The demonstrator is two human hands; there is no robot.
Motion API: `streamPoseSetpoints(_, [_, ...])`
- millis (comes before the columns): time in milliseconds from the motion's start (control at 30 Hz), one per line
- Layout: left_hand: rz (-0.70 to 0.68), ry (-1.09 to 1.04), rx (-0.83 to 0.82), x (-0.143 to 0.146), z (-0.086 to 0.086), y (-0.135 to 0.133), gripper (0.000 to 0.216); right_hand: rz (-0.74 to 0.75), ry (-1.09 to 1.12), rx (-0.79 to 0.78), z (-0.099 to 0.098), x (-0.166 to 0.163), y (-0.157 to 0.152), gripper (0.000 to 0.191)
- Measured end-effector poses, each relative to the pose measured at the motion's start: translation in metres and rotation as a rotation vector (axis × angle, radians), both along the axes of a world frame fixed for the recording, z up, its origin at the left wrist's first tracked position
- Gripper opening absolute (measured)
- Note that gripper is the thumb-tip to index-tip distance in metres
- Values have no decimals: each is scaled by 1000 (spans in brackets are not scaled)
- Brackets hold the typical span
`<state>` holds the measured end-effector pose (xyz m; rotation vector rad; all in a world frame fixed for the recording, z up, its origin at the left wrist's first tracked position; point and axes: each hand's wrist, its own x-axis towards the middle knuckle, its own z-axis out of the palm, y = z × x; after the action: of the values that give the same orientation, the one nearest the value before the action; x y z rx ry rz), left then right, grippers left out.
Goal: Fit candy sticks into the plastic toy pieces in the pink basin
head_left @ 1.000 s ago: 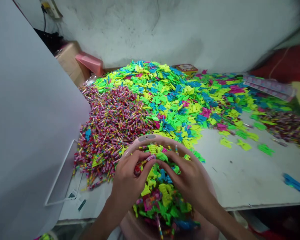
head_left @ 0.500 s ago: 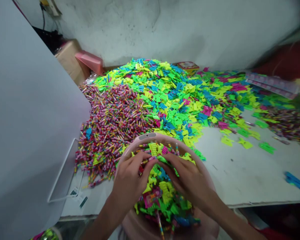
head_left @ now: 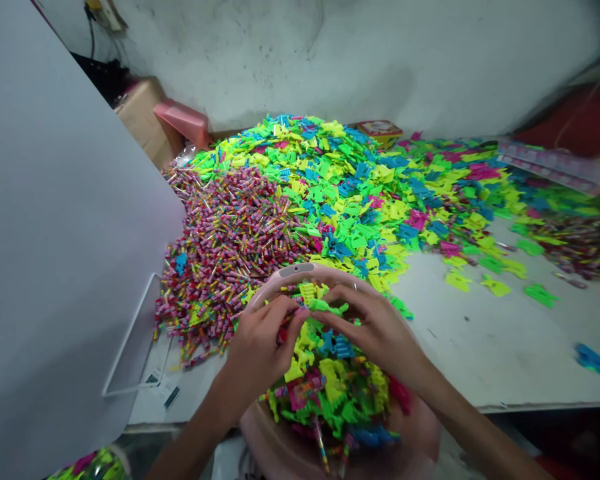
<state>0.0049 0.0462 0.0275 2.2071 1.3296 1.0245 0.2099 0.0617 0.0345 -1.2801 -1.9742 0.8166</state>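
A pink plastic basin [head_left: 294, 272] sits at the near table edge, heaped with small neon plastic toy pieces [head_left: 330, 387] and a few candy sticks. Both hands work over the basin. My left hand [head_left: 260, 343] curls its fingers around a small wrapped candy stick whose tip shows at the fingertips. My right hand [head_left: 375, 330] pinches a green plastic toy piece [head_left: 325, 307] right against the left fingertips.
A broad pile of green, yellow, blue and pink plastic pieces [head_left: 360, 187] covers the far table. A heap of wrapped candy sticks [head_left: 225, 233] lies left of it. A grey board [head_left: 55, 220] stands at the left. Cardboard boxes [head_left: 150, 120] stand in the back corner.
The hands shifted slightly up and forward in the basin; the right hand lifted a green piece up to meet the left fingertips. The camera tilted a little.
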Motion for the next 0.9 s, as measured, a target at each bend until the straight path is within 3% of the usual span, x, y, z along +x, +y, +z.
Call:
streamPoseSetpoints(100, [100, -80, -7, 5, -6, -4, 13, -68, 28, -24, 6, -2, 2, 17])
streamPoseSetpoints(200, [115, -84, -74, 7, -13, -6, 18, -89, 19, 32, 8, -7, -3, 17])
streamPoseSetpoints(300, [109, -32, 45, 7, -19, -9, 17, -155, 42, 82, 5, -13, -6, 21])
streamPoseSetpoints(367, [129, -36, 128, 7, -20, -10, 15, -191, 92, 29, 1, -16, -6, 24])
streamPoseSetpoints(600, [205, -411, -317, 5, -6, -8, 33, -94, 273, -215, -6, -16, -3, 24])
streamPoseSetpoints(900, [151, -408, -351, 0, -4, -8, 32, -33, 207, -161, 1, -14, -9, 19])
